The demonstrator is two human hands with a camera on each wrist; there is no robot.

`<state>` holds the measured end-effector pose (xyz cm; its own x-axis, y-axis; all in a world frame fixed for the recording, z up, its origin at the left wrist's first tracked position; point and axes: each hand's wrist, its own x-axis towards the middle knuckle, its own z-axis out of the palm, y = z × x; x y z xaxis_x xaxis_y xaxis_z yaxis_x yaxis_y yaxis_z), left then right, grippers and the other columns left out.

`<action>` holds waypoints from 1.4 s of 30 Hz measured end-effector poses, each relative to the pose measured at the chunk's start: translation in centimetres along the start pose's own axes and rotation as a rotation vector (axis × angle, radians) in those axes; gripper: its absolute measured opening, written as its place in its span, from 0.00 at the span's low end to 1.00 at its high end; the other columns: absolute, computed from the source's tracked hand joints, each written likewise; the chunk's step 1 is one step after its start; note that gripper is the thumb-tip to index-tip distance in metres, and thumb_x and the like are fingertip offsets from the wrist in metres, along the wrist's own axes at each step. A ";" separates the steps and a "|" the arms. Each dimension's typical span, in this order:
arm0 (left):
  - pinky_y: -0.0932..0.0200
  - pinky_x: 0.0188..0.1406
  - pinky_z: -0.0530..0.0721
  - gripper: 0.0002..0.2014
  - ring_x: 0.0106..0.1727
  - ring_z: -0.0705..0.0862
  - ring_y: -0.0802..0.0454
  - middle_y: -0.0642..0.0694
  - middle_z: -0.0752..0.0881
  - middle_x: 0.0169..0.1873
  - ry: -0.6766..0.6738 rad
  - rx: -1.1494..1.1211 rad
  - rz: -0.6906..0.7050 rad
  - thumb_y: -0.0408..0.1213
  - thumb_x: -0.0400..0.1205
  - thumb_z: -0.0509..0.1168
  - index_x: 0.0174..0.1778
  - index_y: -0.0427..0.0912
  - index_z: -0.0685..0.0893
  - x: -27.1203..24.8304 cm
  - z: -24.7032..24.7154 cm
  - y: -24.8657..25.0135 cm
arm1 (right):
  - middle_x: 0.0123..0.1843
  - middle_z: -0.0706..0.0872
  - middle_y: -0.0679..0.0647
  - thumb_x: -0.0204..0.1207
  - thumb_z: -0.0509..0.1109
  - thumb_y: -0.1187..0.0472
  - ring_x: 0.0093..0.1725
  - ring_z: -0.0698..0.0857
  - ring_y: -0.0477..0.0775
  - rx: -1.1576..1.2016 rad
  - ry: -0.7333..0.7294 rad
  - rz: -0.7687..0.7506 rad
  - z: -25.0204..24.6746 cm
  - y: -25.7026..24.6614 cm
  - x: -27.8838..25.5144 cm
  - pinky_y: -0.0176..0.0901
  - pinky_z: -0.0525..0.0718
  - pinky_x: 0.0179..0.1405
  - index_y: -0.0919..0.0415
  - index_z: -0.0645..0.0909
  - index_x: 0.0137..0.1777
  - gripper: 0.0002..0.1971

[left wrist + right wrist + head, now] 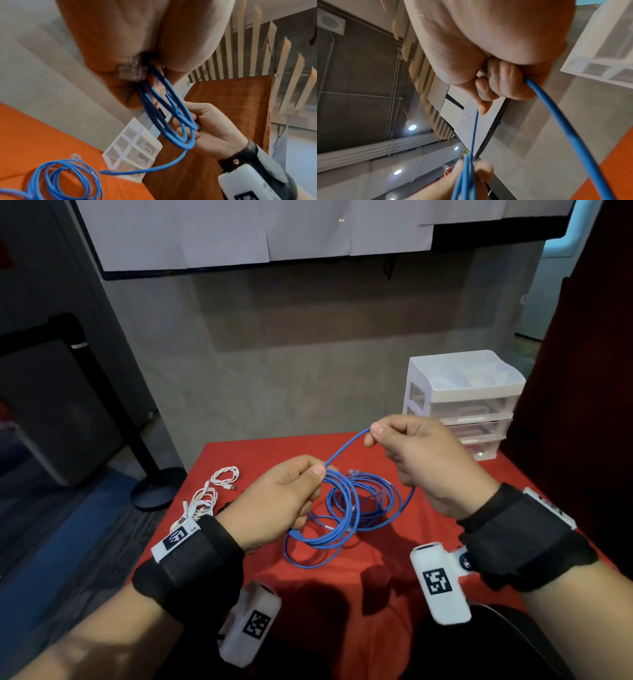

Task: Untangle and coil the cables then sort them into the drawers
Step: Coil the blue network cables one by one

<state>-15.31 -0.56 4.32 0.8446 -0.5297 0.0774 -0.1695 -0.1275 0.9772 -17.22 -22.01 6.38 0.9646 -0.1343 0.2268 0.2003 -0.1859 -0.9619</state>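
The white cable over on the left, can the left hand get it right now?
Probably not yet. The white cable lies in the open beside the left hand, but that hand's grip is full of blue cable loops, so it must let go first.

A grey concrete wall (274, 337) stands behind the worktop (376, 594), which is draped in a red cloth. High on the wall hangs a dark-framed board (239, 234) covered with pale sheets. To the left, a black post on a round base (157, 487) stands on the floor, where a blue strip (68, 525) runs beside dark grey flooring. A dark red panel (589, 371) rises at the right edge. The wrist views look up to a dark ceiling with round lit lamps (412, 127) and rows of pale wooden slats (257, 44).
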 end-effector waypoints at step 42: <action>0.59 0.27 0.67 0.17 0.27 0.67 0.58 0.52 0.72 0.30 0.577 -0.568 -0.118 0.50 0.92 0.53 0.44 0.46 0.78 2.1 3.2 -2.0 | 0.38 0.89 0.50 0.87 0.69 0.61 0.42 0.84 0.42 -0.015 -0.169 -0.156 5.7 6.2 -5.7 0.48 0.82 0.49 0.61 0.87 0.44 0.10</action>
<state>-14.80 -4.11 1.85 0.9956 -0.0046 -0.0938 0.0888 0.3709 0.9244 -20.48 -16.83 -1.72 0.9376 0.0619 0.3422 0.3475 -0.2062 -0.9147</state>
